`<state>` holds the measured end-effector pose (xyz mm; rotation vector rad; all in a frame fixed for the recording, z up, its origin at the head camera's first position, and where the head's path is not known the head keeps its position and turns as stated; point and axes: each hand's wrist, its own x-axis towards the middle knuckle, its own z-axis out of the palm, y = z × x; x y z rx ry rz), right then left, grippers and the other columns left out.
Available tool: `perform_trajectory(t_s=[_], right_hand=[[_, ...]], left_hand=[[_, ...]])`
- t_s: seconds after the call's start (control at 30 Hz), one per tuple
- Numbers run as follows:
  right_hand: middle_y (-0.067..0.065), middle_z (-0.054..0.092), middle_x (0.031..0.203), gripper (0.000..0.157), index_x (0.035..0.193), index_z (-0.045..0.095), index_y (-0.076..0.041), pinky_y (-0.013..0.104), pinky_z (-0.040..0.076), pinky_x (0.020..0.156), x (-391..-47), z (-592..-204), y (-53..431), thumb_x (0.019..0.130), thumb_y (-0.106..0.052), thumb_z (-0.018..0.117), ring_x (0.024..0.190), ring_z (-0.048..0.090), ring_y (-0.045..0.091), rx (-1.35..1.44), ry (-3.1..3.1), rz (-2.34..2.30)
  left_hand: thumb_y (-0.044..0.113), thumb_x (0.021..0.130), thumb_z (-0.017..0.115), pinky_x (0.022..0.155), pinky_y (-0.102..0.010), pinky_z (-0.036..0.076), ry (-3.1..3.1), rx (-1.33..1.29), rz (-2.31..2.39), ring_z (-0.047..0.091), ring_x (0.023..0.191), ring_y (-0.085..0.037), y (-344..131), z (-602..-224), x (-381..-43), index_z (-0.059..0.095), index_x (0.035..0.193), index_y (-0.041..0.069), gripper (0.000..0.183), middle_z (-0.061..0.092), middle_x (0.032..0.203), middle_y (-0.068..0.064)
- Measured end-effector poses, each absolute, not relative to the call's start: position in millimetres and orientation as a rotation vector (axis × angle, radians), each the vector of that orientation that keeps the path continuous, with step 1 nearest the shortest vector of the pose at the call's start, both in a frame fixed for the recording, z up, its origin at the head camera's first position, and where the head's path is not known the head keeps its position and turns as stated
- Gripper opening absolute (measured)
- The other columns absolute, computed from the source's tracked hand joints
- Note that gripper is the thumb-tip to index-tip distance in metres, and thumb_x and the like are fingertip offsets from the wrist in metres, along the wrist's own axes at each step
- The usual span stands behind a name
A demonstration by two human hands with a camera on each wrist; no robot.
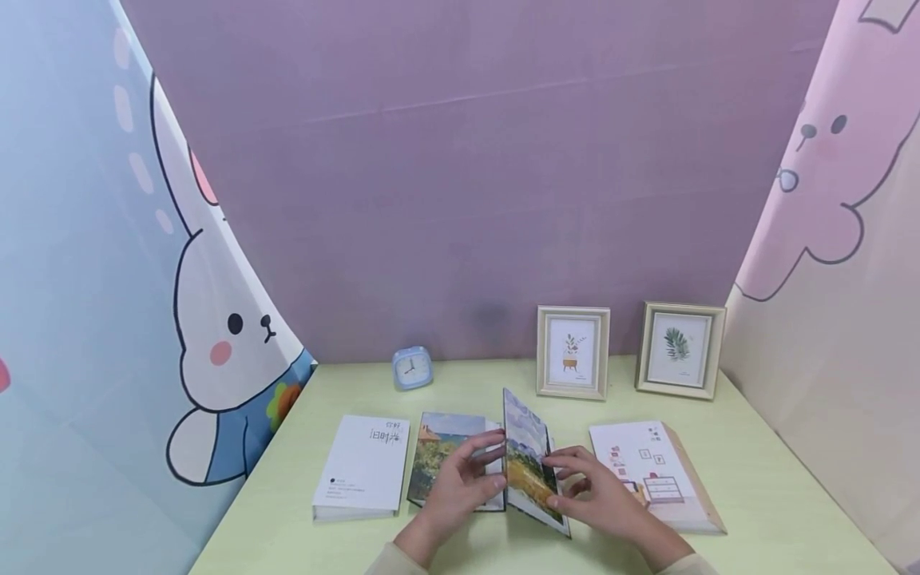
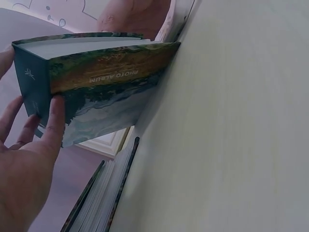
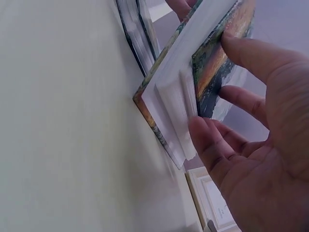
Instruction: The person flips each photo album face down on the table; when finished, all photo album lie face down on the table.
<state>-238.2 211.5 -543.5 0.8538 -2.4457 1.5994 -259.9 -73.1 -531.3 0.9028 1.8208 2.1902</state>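
Note:
A photo album [image 1: 528, 447] with a painted landscape cover stands tilted on edge between both hands, its covers slightly parted. My left hand [image 1: 454, 483] holds it at the dark green spine [image 2: 36, 87], fingertips against the spine and cover edge. The right hand [image 1: 600, 497] grips the opposite side, thumb on the painted cover and fingertips at the loose edges of the white pages [image 3: 176, 111]. Just left of it, a second painted album [image 1: 449, 435] lies on the table, partly covered by my left hand.
A white album [image 1: 362, 463] lies at the left and another, with a furniture drawing [image 1: 664, 489], at the right on the pale green table [image 1: 273, 495]. Behind stand a blue clock [image 1: 412, 369] and two picture frames, one with a potted plant [image 1: 573, 351], one with a leaf [image 1: 679, 350].

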Motion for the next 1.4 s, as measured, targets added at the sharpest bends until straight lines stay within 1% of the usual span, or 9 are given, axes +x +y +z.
perform_trajectory(t_s=[0.23,0.5,0.63,0.77,0.9,1.0,1.17,1.27,1.4], right_hand=[[0.017,0.054,0.140,0.055,0.142,0.064,-0.013,0.038,0.063,0.081,-239,-545,210,0.091,-0.020,0.083,0.107,0.062,0.035,0.869,-2.416,1.659],[0.016,0.050,0.144,0.060,0.148,0.059,-0.016,0.038,0.063,0.082,-235,-541,206,0.092,-0.016,0.082,0.110,0.061,0.037,0.912,-2.358,1.718],[0.014,0.051,0.145,0.063,0.150,0.056,-0.014,0.038,0.063,0.083,-235,-540,205,0.092,-0.012,0.082,0.110,0.061,0.038,0.924,-2.309,1.725],[0.016,0.052,0.145,0.064,0.152,0.052,-0.009,0.042,0.063,0.084,-235,-537,204,0.094,-0.004,0.077,0.112,0.061,0.037,0.991,-2.227,1.723],[0.014,0.051,0.146,0.064,0.154,0.049,-0.006,0.046,0.063,0.089,-234,-536,202,0.095,0.001,0.074,0.117,0.061,0.035,1.014,-2.190,1.785],[0.014,0.050,0.148,0.065,0.156,0.046,-0.005,0.047,0.062,0.091,-233,-536,201,0.096,0.002,0.072,0.122,0.060,0.034,1.025,-2.179,1.822],[0.012,0.049,0.150,0.067,0.159,0.042,-0.007,0.048,0.061,0.092,-232,-534,202,0.098,0.003,0.069,0.125,0.060,0.032,1.034,-2.173,1.842],[0.010,0.050,0.148,0.068,0.159,0.043,-0.010,0.046,0.063,0.087,-231,-533,203,0.098,0.003,0.069,0.123,0.061,0.029,1.013,-2.186,1.835],[0.010,0.049,0.149,0.068,0.159,0.043,-0.012,0.042,0.065,0.071,-231,-531,204,0.098,0.003,0.069,0.117,0.064,0.027,0.989,-2.211,1.842]], left_hand=[[-0.003,0.095,0.072,0.107,-0.049,0.052,1.741,1.025,2.239,0.046,0.141,-0.045,-70,-532,-260,0.053,0.145,-0.005,0.054,0.039,0.161,-0.020],[-0.010,0.092,0.070,0.107,-0.052,0.052,1.672,1.088,2.278,0.046,0.141,-0.048,-67,-531,-258,0.051,0.146,-0.006,0.058,0.038,0.160,-0.023],[-0.010,0.091,0.071,0.108,-0.052,0.050,1.610,1.100,2.293,0.045,0.142,-0.046,-64,-530,-257,0.048,0.147,-0.010,0.060,0.037,0.160,-0.026],[-0.013,0.090,0.071,0.110,-0.052,0.048,1.567,1.085,2.290,0.044,0.144,-0.044,-62,-529,-256,0.044,0.147,-0.014,0.063,0.037,0.160,-0.027],[-0.011,0.090,0.073,0.111,-0.049,0.047,1.575,1.043,2.272,0.045,0.145,-0.041,-61,-529,-255,0.045,0.149,-0.012,0.065,0.042,0.160,-0.024],[-0.013,0.089,0.073,0.110,-0.050,0.048,1.589,1.039,2.268,0.046,0.144,-0.041,-60,-528,-254,0.046,0.149,-0.011,0.066,0.042,0.160,-0.023],[-0.014,0.088,0.072,0.110,-0.055,0.048,1.617,1.101,2.217,0.045,0.144,-0.042,-57,-529,-252,0.051,0.147,-0.007,0.063,0.034,0.163,-0.023],[-0.009,0.089,0.076,0.111,-0.055,0.047,1.624,1.105,2.193,0.044,0.145,-0.039,-55,-529,-251,0.054,0.146,-0.005,0.061,0.032,0.164,-0.021],[0.001,0.091,0.079,0.111,-0.053,0.047,1.615,1.094,2.186,0.042,0.148,-0.036,-55,-530,-250,0.053,0.148,-0.004,0.062,0.033,0.163,-0.020]])
